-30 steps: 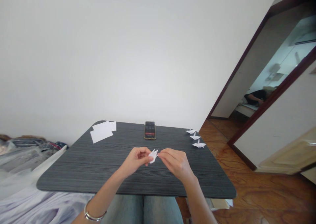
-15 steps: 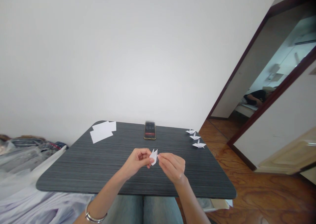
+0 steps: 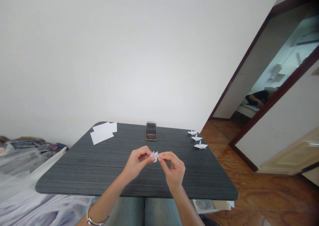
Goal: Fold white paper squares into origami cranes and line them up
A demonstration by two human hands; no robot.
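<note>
A small white folded paper piece (image 3: pixel 155 155) is pinched between both my hands above the dark striped table (image 3: pixel 82 173). My left hand (image 3: pixel 136 162) grips its left side with thumb and fingertips. From the right, my right hand (image 3: pixel 173 169) pinches the other side, fingers curled. A silver bracelet (image 3: pixel 96 219) sits on my left wrist. Three finished white paper cranes (image 3: pixel 196 139) stand in a row near the table's far right edge.
A phone (image 3: pixel 151 132) stands at the table's far middle. Blank white paper sheets (image 3: pixel 103 132) lie at the far left corner. Clothes and bedding (image 3: pixel 22 173) are at the left. A doorway (image 3: pixel 271 83) opens at the right, with a person lying beyond it.
Both hands have drawn closer together around the paper. The right hand turned upright and moved left. The paper looks more compact and now sits lower between the fingertips.
</note>
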